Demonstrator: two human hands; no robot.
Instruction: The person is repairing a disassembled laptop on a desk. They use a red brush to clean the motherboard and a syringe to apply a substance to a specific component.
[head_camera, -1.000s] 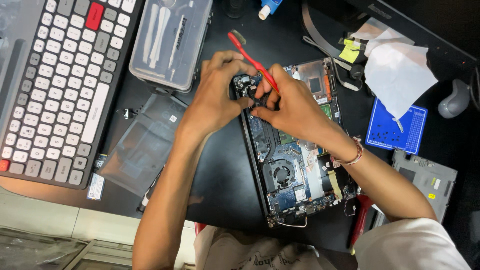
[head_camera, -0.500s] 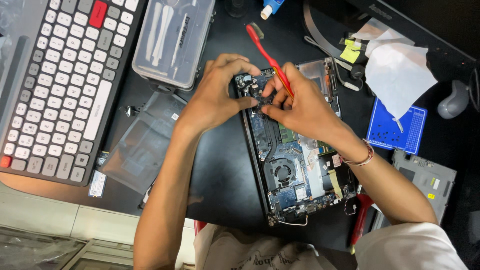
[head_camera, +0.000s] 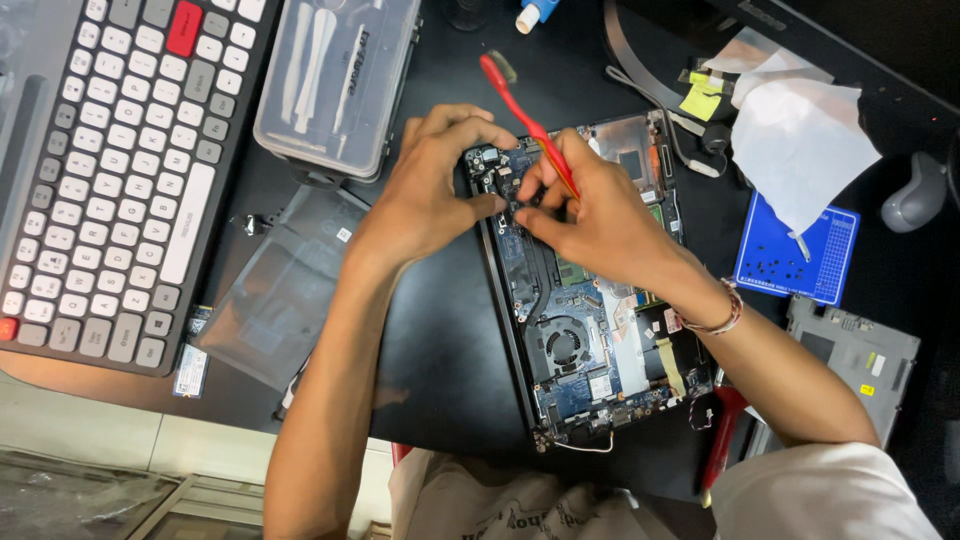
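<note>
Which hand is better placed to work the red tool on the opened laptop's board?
Right. The right hand grips the red tool over the board; the left hand only braces at the laptop's corner.

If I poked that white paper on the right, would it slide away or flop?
The white paper looks thin and creased, so it is probably floppy and very light. It lies loosely, partly over the blue mat, so a poke would likely slide or crumple it. It is flat, so it should not roll.

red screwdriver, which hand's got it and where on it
The right hand holds the red-handled screwdriver low on its shaft, near the tip; its handle sticks up free. The left hand rests on the opened laptop.
</note>
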